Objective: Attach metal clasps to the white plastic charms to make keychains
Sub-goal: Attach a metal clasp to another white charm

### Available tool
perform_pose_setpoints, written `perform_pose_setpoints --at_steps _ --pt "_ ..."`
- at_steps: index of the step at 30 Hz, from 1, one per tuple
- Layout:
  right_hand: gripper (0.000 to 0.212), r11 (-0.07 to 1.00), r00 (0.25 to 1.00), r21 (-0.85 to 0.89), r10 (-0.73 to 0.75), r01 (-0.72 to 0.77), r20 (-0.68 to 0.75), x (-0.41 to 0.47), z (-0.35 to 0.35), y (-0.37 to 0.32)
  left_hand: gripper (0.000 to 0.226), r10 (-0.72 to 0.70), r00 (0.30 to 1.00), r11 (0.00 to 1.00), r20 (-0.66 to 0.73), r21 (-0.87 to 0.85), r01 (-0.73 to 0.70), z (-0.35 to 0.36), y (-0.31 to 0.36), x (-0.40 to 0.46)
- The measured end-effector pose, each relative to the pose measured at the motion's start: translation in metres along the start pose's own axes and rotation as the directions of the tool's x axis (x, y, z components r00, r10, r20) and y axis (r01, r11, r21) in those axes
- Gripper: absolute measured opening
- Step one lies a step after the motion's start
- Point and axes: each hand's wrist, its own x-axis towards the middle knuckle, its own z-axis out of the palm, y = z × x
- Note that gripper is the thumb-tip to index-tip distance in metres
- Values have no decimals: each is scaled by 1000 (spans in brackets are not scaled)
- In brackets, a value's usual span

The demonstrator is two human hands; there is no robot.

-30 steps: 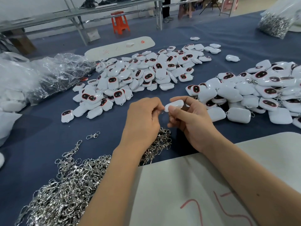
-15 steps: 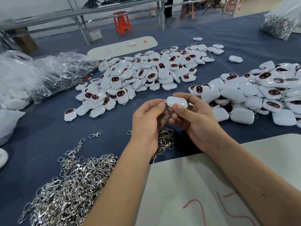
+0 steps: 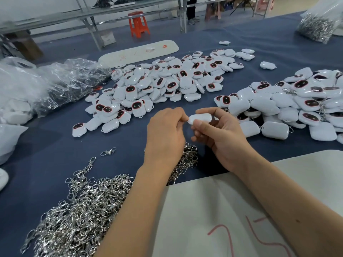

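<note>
Mid-frame, both hands meet over the blue table [image 3: 46, 164]. Right hand [image 3: 220, 138] pinches a white charm [image 3: 200, 118] by its long edges, thumb under, fingers on top. It looks light, stiff, glossy and prob. slippery, so edge grip w/ loop end left free makes sense. Left hand [image 3: 167, 134] has fingertips closed at the charm's left end, likely on a clasp, but it's hidden. Clasp pile [image 3: 78, 210] lies lower left; bare charms [image 3: 163, 82] upper centre; more charms [image 3: 289, 104] at right.
</note>
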Motion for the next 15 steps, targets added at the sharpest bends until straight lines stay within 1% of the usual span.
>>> perform_pose_setpoints --at_steps 2,3,4,5,7,8,9,10,12,13,15 --pt "45 1000 1000 2 0 0 -5 0 0 1 18 38 999 998 23 49 -39 -2 -1 1" --pt "41 1000 1000 0 -1 1 -7 1 0 1 18 40 999 998 17 37 -41 -2 -1 1" --pt "36 1000 1000 0 -1 1 -9 1 0 1 18 13 1000 1000 -7 -16 -13 -2 -1 0" --pt "32 1000 1000 3 -5 5 -11 2 0 2 17 -55 998 993 -37 -106 51 -1 1 -2" --pt "28 999 999 15 -29 30 -35 3 -1 2 15 -241 968 932 -73 -295 210 2 5 -4" --pt "28 999 996 16 -47 48 -73 4 -1 2 15 -315 946 897 -77 -349 270 4 5 -5" --pt "28 998 989 11 -67 69 -134 6 -2 2 16 -355 931 880 -82 -365 303 5 4 -6" --pt "28 996 973 -3 -89 90 -211 8 -3 2 16 -373 924 876 -86 -360 320 5 2 -6" --pt "31 990 919 -64 -141 126 -368 12 -7 2 15 -380 920 888 -96 -317 334 3 -2 -6" --pt "35 984 890 -107 -174 142 -421 14 -9 3 16 -378 920 899 -102 -280 338 1 -4 -5" --pt "50 964 856 -204 -248 171 -454 13 -10 5 15 -373 921 918 -112 -192 348 -1 -8 -5"
